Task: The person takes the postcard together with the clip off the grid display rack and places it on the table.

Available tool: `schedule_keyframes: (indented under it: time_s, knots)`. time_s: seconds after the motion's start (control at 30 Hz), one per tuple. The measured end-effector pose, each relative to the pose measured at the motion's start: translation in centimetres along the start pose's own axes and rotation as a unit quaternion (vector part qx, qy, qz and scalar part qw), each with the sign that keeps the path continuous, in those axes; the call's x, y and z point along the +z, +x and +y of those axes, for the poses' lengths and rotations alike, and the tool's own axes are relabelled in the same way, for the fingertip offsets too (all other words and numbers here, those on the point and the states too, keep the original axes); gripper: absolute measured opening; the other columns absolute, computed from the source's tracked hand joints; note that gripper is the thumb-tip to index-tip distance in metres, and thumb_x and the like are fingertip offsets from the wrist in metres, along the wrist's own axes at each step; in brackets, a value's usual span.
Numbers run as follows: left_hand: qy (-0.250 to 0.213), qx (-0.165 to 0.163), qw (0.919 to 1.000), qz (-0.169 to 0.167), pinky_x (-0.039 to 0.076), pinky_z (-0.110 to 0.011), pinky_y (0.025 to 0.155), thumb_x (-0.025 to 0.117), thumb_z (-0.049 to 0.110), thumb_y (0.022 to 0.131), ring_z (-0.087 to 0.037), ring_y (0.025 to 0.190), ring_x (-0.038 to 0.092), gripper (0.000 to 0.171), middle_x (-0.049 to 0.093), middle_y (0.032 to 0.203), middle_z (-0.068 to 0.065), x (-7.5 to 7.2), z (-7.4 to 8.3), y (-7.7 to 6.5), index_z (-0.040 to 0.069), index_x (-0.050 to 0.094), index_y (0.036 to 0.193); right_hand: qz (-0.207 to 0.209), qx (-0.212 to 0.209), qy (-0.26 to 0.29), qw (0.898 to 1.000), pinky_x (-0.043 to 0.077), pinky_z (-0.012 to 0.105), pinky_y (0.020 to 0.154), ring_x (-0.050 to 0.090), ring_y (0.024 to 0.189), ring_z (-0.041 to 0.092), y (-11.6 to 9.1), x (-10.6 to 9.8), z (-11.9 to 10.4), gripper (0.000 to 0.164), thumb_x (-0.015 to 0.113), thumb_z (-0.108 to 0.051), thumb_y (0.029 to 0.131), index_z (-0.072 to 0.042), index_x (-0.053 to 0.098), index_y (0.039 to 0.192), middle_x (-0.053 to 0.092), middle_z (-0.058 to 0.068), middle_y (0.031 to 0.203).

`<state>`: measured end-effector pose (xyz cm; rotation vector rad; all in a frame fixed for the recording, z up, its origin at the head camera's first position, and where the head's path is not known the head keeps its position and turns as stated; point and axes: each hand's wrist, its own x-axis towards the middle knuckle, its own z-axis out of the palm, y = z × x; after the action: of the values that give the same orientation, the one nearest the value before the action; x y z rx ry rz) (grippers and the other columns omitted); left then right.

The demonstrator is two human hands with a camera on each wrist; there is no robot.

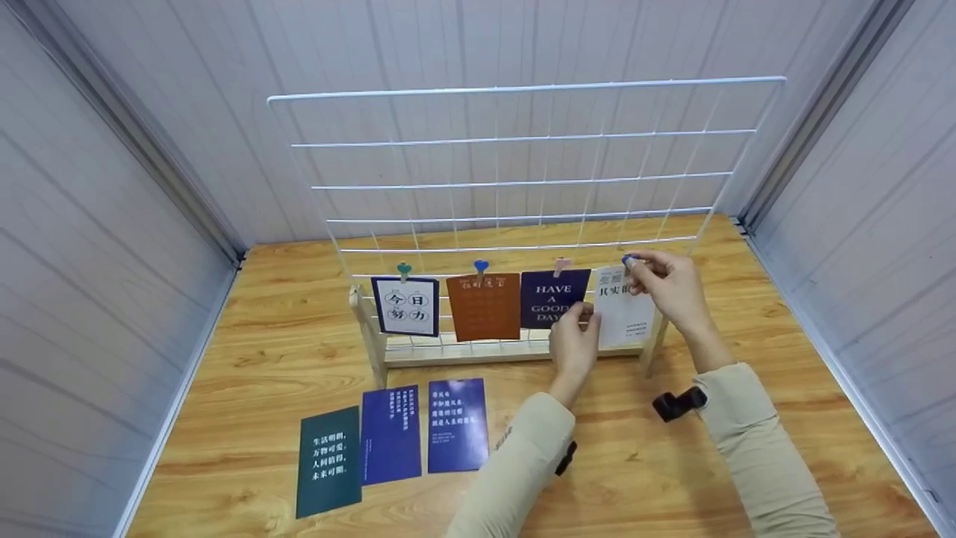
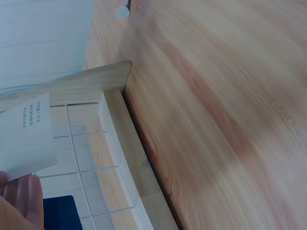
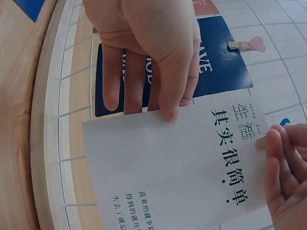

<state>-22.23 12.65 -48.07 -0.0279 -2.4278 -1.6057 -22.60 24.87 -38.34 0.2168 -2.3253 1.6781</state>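
A white card (image 1: 624, 314) with black characters stands against the right end of the white wire grid rack (image 1: 523, 183). My left hand (image 1: 575, 340) pinches its left edge between thumb and fingers, as the right wrist view shows. At its top, my right hand (image 1: 668, 288) pinches a small clothespin with a blue heart (image 1: 629, 259); the peg's wooden tip (image 3: 261, 142) lies over the card's top edge. To the left hang a navy "HAVE A GOOD DAY" card (image 1: 549, 295) under a pink-heart clothespin (image 1: 562, 266), an orange card (image 1: 484, 306) and a blue-bordered white card (image 1: 405, 306).
A green card (image 1: 328, 461) and two blue cards (image 1: 390, 433) (image 1: 457, 426) lie on the wooden tabletop at the front left. The rack stands in a wooden base (image 1: 478, 357). Pale panel walls (image 1: 89, 246) enclose the table on the left, back and right.
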Motion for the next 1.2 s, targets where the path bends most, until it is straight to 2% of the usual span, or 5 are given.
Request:
schedule_keyframes:
  time_s: [0.2, 0.4, 0.77, 1.2]
  knots:
    - [0.006, 0.013, 0.9999, -0.002, 0.046, -0.019, 0.056, 0.062, 0.015, 0.082, -0.003, 0.065, 0.059, 0.004, 0.064, 0.078, 0.005, -0.2, -0.1, -0.2, 0.013, 0.065, 0.085, 0.022, -0.021, 0.033, 0.999, 0.050, 0.023, 0.055, 0.058, 0.056, 0.014, 0.1, 0.4, 0.5, 0.018, 0.054, 0.001, 0.085, 0.016, 0.058, 0.095, 0.057, 0.030, 0.073]
    - [0.006, 0.021, 0.9998, 0.000, 0.045, -0.017, 0.057, 0.062, 0.012, 0.081, -0.003, 0.065, 0.058, 0.004, 0.064, 0.077, 0.005, -0.2, -0.7, -0.3, 0.012, 0.065, 0.083, 0.044, -0.022, 0.027, 0.998, 0.050, 0.024, 0.055, 0.058, 0.056, 0.014, 0.1, 0.6, 0.6, 0.016, 0.055, 0.001, 0.085, 0.014, 0.059, 0.093, 0.059, 0.025, 0.071]
    - [-0.023, 0.033, 0.9990, -0.017, 0.045, -0.016, 0.058, 0.063, 0.009, 0.079, -0.005, 0.066, 0.058, 0.004, 0.063, 0.076, 0.004, -0.4, -1.0, -0.6, 0.010, 0.065, 0.082, 0.070, -0.029, 0.048, 0.996, 0.048, 0.021, 0.049, 0.057, 0.051, 0.012, 0.2, 0.9, 0.3, 0.014, 0.056, 0.002, 0.083, 0.015, 0.059, 0.089, 0.059, 0.021, 0.066]
    - [-0.049, 0.038, 0.9976, -0.031, 0.045, -0.015, 0.060, 0.064, 0.006, 0.078, -0.006, 0.065, 0.058, 0.004, 0.063, 0.075, 0.001, -1.0, -1.9, -1.7, 0.006, 0.065, 0.082, 0.059, -0.057, 0.063, 0.995, 0.050, 0.023, 0.052, 0.057, 0.052, 0.012, 0.2, 0.2, -0.1, 0.014, 0.058, 0.003, 0.082, 0.016, 0.058, 0.086, 0.059, 0.019, 0.064]
